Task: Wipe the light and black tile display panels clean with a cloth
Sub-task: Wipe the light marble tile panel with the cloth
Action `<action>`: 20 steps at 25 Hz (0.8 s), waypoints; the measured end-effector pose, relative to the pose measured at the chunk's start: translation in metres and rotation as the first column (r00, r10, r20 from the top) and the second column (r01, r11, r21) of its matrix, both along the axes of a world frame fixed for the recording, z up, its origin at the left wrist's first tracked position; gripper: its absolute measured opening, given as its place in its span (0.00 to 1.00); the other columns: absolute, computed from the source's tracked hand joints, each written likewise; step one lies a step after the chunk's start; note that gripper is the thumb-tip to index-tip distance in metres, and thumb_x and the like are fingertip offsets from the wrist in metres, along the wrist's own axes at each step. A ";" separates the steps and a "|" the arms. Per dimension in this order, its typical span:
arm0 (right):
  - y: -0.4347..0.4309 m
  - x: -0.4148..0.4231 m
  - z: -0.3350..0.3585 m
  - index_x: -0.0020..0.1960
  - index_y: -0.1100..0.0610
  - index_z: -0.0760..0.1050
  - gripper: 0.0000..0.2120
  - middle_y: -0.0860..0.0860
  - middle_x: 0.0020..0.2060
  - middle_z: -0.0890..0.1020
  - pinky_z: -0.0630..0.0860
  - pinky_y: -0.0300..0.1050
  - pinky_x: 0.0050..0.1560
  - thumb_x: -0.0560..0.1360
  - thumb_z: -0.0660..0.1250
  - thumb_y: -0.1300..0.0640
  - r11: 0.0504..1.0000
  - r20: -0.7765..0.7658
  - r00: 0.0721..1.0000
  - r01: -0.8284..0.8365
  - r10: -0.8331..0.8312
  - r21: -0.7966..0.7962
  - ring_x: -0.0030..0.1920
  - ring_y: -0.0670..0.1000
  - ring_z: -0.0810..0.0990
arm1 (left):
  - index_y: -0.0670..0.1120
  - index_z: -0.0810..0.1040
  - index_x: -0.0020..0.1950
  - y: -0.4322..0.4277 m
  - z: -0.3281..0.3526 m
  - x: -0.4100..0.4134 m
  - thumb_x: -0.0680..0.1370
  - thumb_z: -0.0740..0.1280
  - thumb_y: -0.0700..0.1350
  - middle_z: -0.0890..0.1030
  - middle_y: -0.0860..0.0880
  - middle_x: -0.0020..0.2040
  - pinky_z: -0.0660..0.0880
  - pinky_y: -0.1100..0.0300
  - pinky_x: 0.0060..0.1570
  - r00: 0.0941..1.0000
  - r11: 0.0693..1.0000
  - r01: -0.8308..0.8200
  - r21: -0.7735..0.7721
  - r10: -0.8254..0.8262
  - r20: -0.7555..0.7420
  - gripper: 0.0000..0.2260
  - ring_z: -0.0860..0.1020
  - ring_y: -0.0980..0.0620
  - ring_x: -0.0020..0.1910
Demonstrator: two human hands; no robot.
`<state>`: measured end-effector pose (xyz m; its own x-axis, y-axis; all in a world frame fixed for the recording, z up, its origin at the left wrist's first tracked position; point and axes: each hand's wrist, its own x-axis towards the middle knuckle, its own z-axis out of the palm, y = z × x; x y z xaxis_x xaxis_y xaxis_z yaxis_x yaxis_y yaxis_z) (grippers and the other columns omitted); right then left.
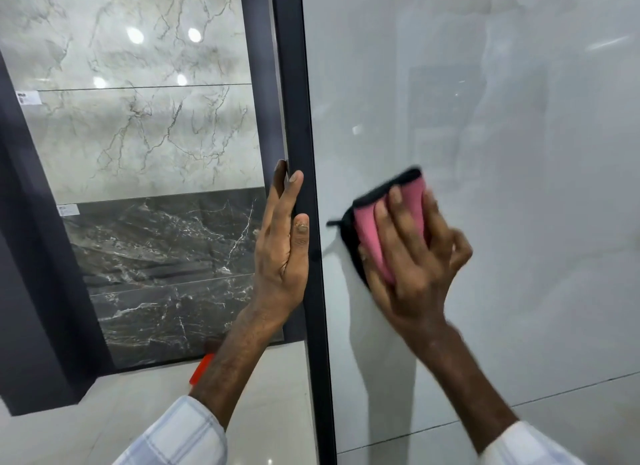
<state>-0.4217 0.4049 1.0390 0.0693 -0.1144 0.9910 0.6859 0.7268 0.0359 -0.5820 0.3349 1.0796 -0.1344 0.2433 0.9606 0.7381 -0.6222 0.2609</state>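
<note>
A large glossy light tile panel [502,125] fills the right side, edged on its left by a black frame [301,125]. My right hand [412,253] presses a folded pink cloth with black trim [372,229] flat against the light panel, with motion blur around it. My left hand [284,243] holds the black frame's edge, fingers wrapped behind it and thumb along its front. Behind on the left stands another display with light marble tiles [138,118] above black marble tiles [166,256].
A dark grey pillar [31,256] borders the far-left display. Glossy pale floor tiles [131,405] lie below. A small orange object [202,367] lies on the floor, partly hidden by my left forearm.
</note>
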 end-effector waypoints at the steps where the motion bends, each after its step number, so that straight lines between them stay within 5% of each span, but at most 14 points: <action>1: -0.006 -0.008 -0.040 0.76 0.54 0.72 0.29 0.51 0.77 0.70 0.64 0.61 0.60 0.76 0.74 0.52 0.999 0.054 0.999 -0.003 0.005 -0.043 0.78 0.60 0.66 | 0.50 0.61 0.80 0.000 -0.003 0.000 0.86 0.55 0.44 0.60 0.40 0.83 0.56 0.60 0.80 1.000 1.000 0.004 0.007 -0.004 -0.004 0.21 0.57 0.55 0.83; 4: -0.024 -0.011 -0.123 0.75 0.51 0.71 0.37 0.47 0.78 0.68 0.63 0.60 0.61 0.69 0.78 0.53 0.998 0.224 0.975 0.023 -0.008 -0.062 0.78 0.58 0.65 | 0.49 0.61 0.80 0.000 -0.014 -0.001 0.88 0.55 0.48 0.59 0.39 0.83 0.57 0.60 0.80 1.000 1.000 0.013 -0.005 -0.013 -0.018 0.20 0.56 0.56 0.83; 6: -0.019 -0.002 -0.101 0.74 0.50 0.73 0.35 0.47 0.77 0.70 0.66 0.64 0.59 0.69 0.78 0.53 1.000 0.282 0.959 -0.009 0.017 -0.028 0.78 0.58 0.66 | 0.49 0.62 0.79 0.000 -0.022 0.000 0.88 0.54 0.49 0.60 0.36 0.82 0.56 0.61 0.80 1.000 1.000 0.012 -0.017 -0.012 -0.020 0.19 0.56 0.55 0.83; 11: -0.007 0.003 0.010 0.73 0.56 0.75 0.25 0.54 0.74 0.73 0.67 0.64 0.59 0.79 0.72 0.51 0.999 0.034 0.999 -0.018 0.019 -0.034 0.76 0.61 0.68 | 0.49 0.60 0.80 0.000 -0.029 0.004 0.87 0.54 0.44 0.60 0.34 0.82 0.55 0.59 0.80 1.000 1.000 -0.006 -0.022 0.006 -0.005 0.21 0.56 0.51 0.84; 17: -0.042 -0.025 -0.176 0.81 0.54 0.59 0.31 0.50 0.83 0.57 0.65 0.65 0.59 0.81 0.62 0.49 0.967 0.163 0.987 0.044 -0.003 -0.251 0.81 0.60 0.56 | 0.53 0.60 0.81 -0.006 -0.051 -0.002 0.88 0.54 0.51 0.60 0.35 0.82 0.62 0.50 0.80 0.999 0.997 0.023 -0.077 -0.025 -0.020 0.20 0.57 0.47 0.84; 20: -0.041 -0.019 -0.185 0.83 0.52 0.56 0.37 0.49 0.83 0.57 0.65 0.65 0.57 0.77 0.67 0.49 0.956 0.206 0.978 0.088 -0.029 -0.281 0.81 0.60 0.55 | 0.51 0.58 0.81 -0.006 -0.060 0.000 0.88 0.55 0.48 0.59 0.35 0.82 0.60 0.53 0.80 1.000 0.996 0.025 -0.087 -0.025 -0.007 0.21 0.57 0.43 0.83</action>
<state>-0.4407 0.3640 0.8544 -0.1288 0.1786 0.9755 0.7279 0.6851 -0.0294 -0.5816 0.3292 1.0199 -0.1200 0.3293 0.9366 0.7248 -0.6156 0.3094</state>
